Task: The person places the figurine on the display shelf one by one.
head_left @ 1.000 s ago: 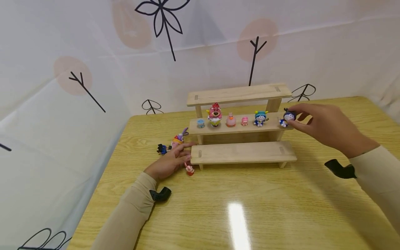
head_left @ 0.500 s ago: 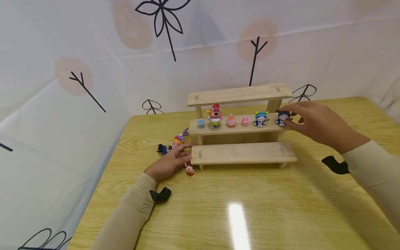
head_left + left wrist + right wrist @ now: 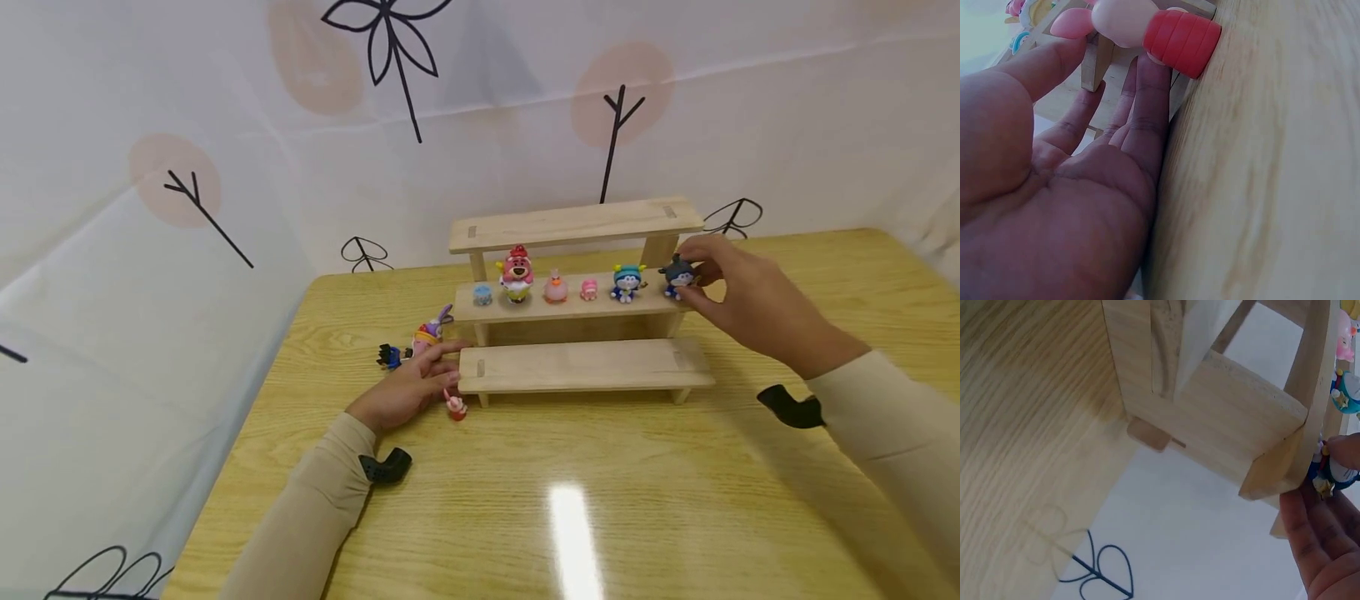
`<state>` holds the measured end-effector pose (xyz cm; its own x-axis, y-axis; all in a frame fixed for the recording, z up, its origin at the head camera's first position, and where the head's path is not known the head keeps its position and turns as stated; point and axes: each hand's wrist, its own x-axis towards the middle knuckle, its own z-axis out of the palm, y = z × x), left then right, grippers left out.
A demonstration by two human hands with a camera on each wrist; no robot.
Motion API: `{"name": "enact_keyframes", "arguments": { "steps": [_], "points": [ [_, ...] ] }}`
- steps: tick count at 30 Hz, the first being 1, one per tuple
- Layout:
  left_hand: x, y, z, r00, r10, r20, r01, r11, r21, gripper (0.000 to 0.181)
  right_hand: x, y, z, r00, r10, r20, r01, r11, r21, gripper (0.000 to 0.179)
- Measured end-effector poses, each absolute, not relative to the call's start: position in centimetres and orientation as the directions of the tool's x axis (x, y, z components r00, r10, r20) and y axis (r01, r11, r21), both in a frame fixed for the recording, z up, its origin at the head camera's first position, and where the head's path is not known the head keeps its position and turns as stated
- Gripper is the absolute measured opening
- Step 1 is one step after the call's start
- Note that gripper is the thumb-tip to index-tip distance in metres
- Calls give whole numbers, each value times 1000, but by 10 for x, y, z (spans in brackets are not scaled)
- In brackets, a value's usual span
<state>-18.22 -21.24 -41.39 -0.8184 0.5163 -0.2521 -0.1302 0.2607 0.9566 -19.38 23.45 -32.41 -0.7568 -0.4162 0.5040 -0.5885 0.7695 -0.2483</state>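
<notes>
My right hand (image 3: pixel 753 296) pinches a small blue figurine with a dark hat (image 3: pixel 679 275) between thumb and fingers, at the right end of the stand's middle shelf (image 3: pixel 540 310). In the right wrist view, the figurine (image 3: pixel 1329 472) shows a gold star. My left hand (image 3: pixel 408 387) lies on the table, its fingers extended against the left end of the lowest shelf (image 3: pixel 577 367). In the left wrist view, fingertips meet a wooden leg (image 3: pixel 1096 62). Just by that hand sits a pink piglet figurine with a red base (image 3: pixel 455 406).
Along the middle shelf stand a light-blue piece (image 3: pixel 482 294), a pink bear (image 3: pixel 517 271), a pink bird-like figurine (image 3: pixel 556 288), a tiny pink one (image 3: pixel 588 289) and a teal-hatted figurine (image 3: pixel 627 283). A purple-eared figurine (image 3: pixel 429 332) and a dark-haired one (image 3: pixel 390 357) lie left of the stand.
My right hand has moved slightly left with the dark-hatted figurine, from the shelf's right edge toward the teal-hatted one. My left hand has stayed in place.
</notes>
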Motion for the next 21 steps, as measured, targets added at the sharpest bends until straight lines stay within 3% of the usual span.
{"name": "enact_keyframes", "arguments": {
  "steps": [5, 21],
  "points": [
    [-182, -213, -416, -813, 525, -253, -145, 238, 960, 50, -193, 230, -330, -778, -355, 519, -565, 757, -329, 69],
    [-184, -213, -416, -818, 517, -252, -132, 258, 957, 52, -195, 226, -339, -798, -260, 545, -535, 721, -440, 66]
  ]
}}
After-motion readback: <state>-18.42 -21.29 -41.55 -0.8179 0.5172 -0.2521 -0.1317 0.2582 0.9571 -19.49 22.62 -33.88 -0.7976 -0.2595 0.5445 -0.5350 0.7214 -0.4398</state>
